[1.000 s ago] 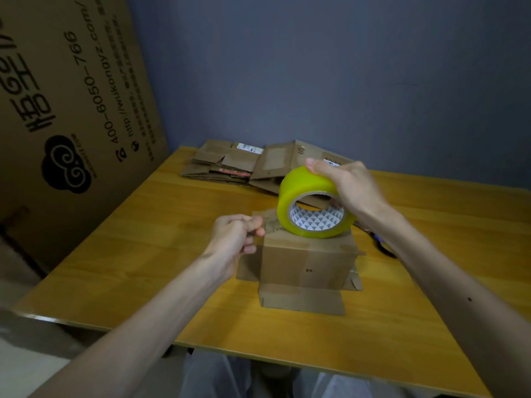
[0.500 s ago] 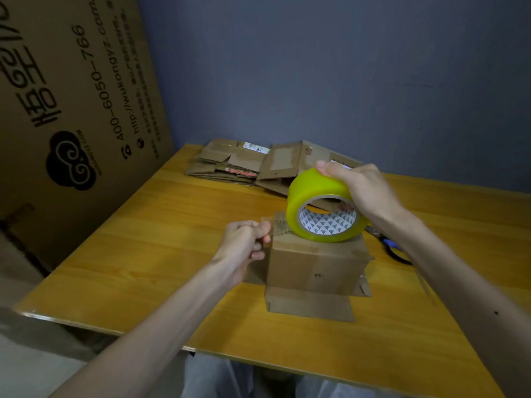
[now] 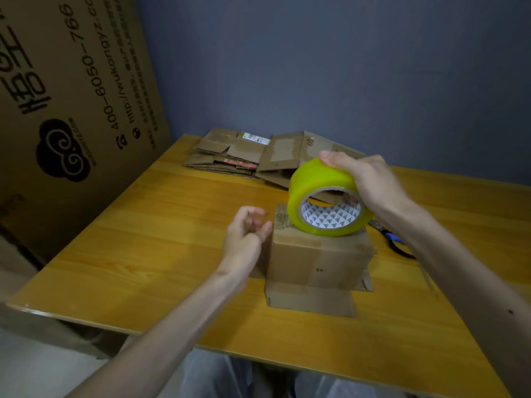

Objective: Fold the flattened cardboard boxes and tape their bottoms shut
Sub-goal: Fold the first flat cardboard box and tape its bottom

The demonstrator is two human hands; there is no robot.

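Yellow tape roll (image 3: 317, 180) in right hand (image 3: 369, 180), seemingly touching box (image 3: 310, 261).

Yellow tape roll (image 3: 317, 180) sits tilted atop folded box (image 3: 316, 261).

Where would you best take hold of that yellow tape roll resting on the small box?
Grip the tape roll across its wide outer band, from above and the right, as the right hand does now. It stands on its rim atop the box, hollow core facing the person, so the curved top is free for fingers to wrap over.
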